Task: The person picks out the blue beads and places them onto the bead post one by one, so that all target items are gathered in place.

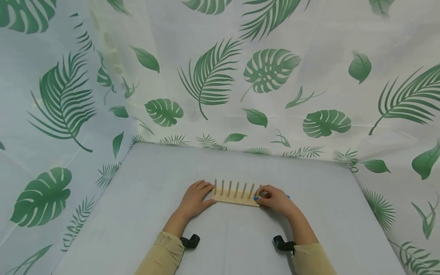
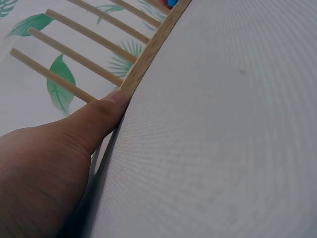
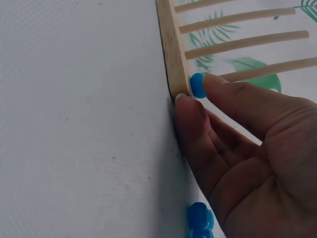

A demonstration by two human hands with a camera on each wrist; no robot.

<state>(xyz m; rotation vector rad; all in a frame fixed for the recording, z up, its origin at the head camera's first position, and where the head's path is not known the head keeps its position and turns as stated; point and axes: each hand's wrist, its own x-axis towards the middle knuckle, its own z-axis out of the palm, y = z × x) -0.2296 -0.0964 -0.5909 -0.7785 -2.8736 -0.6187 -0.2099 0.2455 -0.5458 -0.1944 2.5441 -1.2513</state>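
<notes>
A pale wooden peg board (image 1: 235,198) carries a row of several upright pegs and lies on the table in the head view. My left hand (image 1: 195,199) holds its left end, with the thumb (image 2: 110,106) against the front edge; the other fingers are partly hidden in the left wrist view. At the board's right end, my right hand (image 1: 274,199) pinches a small blue bead (image 3: 197,86) low by the last peg. The bead's far side is covered by the fingers. More blue pieces (image 3: 200,219) lie on the table just beyond the right hand.
A white cloth covers the table (image 1: 220,236). Behind and to the left hang white curtains (image 1: 213,126) printed with green leaves. Black wrist cameras (image 1: 283,243) are strapped on both forearms below the sleeves.
</notes>
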